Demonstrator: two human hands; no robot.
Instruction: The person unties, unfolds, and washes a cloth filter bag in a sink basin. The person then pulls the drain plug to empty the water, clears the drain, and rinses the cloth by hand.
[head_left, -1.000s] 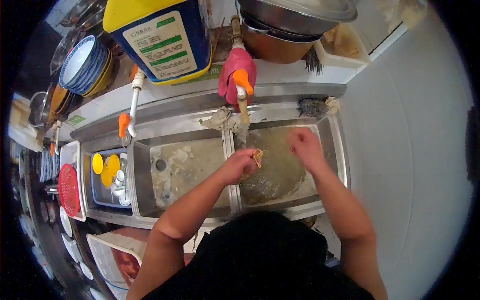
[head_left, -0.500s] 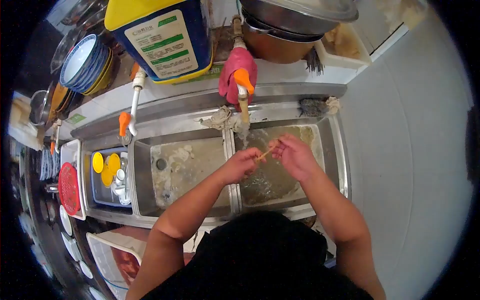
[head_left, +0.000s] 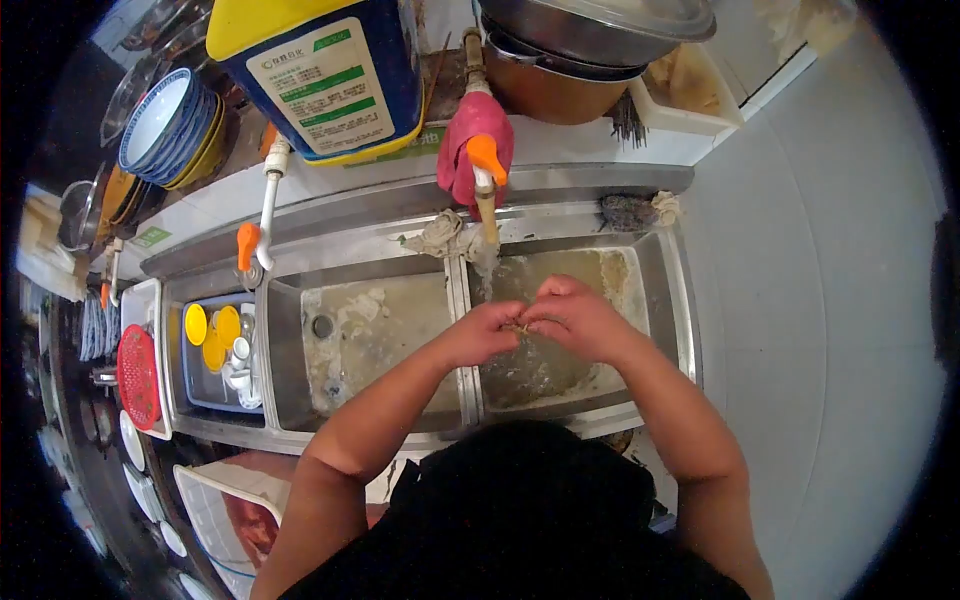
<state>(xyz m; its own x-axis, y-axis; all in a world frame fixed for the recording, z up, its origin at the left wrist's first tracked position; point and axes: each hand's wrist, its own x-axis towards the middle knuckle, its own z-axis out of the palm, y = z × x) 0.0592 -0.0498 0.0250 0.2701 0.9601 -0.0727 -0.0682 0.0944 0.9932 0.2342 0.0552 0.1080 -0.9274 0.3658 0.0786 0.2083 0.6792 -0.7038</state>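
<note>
Both hands meet above the right sink basin (head_left: pixel 560 390), which holds murky water. My left hand (head_left: pixel 484 334) is closed, its fingertips pinching a thin, light-brown strip (head_left: pixel 522 328). From the other side my right hand (head_left: pixel 580 318) pinches the same strip with thumb and fingers. Most of the strip is hidden between the fingertips, so its exact kind cannot be made out. Just behind the hands, water runs from a tap (head_left: pixel 487 205) with an orange handle and a pink cloth wrapped round its pipe.
The middle basin (head_left: pixel 380 350) holds shallow cloudy water. Left of it, a blue-grey tub (head_left: pixel 215 388) contains yellow and white dishes. A red colander (head_left: pixel 138 376) stands farther left. Behind the sink are a blue-and-yellow container (head_left: pixel 320 90), stacked bowls (head_left: pixel 160 120) and a large pot (head_left: pixel 560 85).
My right hand has come down and turned inward, close against my left fingertips. The strip, stretched visibly between the hands before, is now mostly covered by the fingers.
</note>
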